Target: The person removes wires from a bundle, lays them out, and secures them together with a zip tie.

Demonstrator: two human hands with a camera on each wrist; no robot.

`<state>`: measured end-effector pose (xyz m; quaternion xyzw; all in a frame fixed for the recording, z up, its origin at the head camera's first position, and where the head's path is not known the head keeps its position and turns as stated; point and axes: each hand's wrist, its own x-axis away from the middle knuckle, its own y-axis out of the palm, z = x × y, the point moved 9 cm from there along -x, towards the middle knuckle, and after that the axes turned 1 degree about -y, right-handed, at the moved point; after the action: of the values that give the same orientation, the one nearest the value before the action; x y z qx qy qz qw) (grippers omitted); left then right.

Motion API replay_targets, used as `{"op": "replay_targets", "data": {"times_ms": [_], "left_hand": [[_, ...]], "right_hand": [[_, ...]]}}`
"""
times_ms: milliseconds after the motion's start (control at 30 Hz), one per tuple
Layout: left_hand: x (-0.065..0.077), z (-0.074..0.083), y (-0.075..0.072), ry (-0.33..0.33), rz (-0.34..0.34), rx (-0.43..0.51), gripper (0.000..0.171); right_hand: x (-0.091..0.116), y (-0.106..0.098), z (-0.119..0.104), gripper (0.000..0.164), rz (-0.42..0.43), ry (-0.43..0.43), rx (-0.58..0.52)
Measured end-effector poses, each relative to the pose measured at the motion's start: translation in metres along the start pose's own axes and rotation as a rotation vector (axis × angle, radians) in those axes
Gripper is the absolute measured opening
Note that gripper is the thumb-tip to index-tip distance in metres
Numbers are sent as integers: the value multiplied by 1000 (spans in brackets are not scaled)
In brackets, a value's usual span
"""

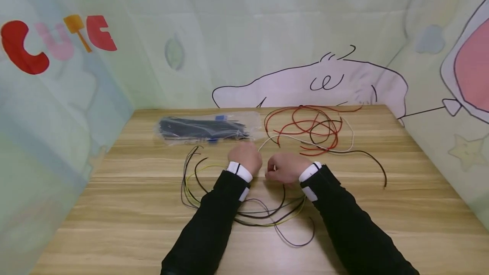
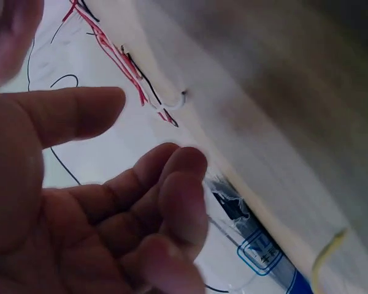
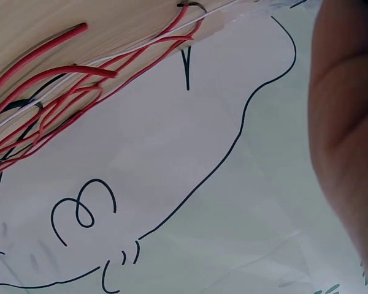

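Note:
My left hand (image 1: 245,157) hovers over the middle of the table, and in the left wrist view its fingers (image 2: 183,196) are loosely bent with nothing between them and the thumb. A white wire (image 1: 284,135) ends just beyond this hand. Beside it, my right hand (image 1: 288,167) has its fingers and thumb curled inward; whether something thin is between them is hidden. Below both hands lies a loose loop of black, grey and yellow wires (image 1: 263,224), partly covered by my left sleeve. A yellow wire tip (image 2: 328,251) shows in the left wrist view.
At the back left lies a clear plastic bag (image 1: 202,128) of black cable ties. Red wires (image 1: 302,128) with some black ones lie tangled at the back right. One black wire (image 1: 376,162) curves out to the right. Printed cloth walls (image 1: 229,33) border the table.

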<state>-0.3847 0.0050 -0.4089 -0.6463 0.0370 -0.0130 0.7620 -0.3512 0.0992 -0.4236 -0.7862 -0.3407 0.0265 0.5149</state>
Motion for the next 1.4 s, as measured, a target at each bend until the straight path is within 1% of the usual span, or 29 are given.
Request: {"op": "replay_targets", "data": {"times_ms": [167,267,367,467,600,767,867,1000,1233,1400], "left_hand": [[1,6,3,50,-3,-38,13],[3,9,4,77,21,-52,13],[5,11,5,89,51,-63,13],[6,12,6,95,64,-75,11],[7,12,6,94,50,-85,9],[6,10,5,81,38,-71,9],[4,8,6,69,19,-57,10],[1,6,10,66,-9,-55,11],[3,7,9,72,-3,-74,11],[2,7,12,72,-16,-79,14]], "right_hand": [[-10,-9,-7,16,49,-18,48],[-15,-12,-11,17,64,-40,61],[-15,-13,-13,16,65,-47,71],[-14,-14,-11,13,64,-26,65],[-14,-14,-10,13,63,-20,68],[-13,-14,-9,13,58,-15,74],[-13,-14,-8,12,56,1,59],[-13,-14,-8,12,61,2,54],[-15,-12,-7,12,60,21,56],[-15,-12,-7,12,60,23,50]]}}
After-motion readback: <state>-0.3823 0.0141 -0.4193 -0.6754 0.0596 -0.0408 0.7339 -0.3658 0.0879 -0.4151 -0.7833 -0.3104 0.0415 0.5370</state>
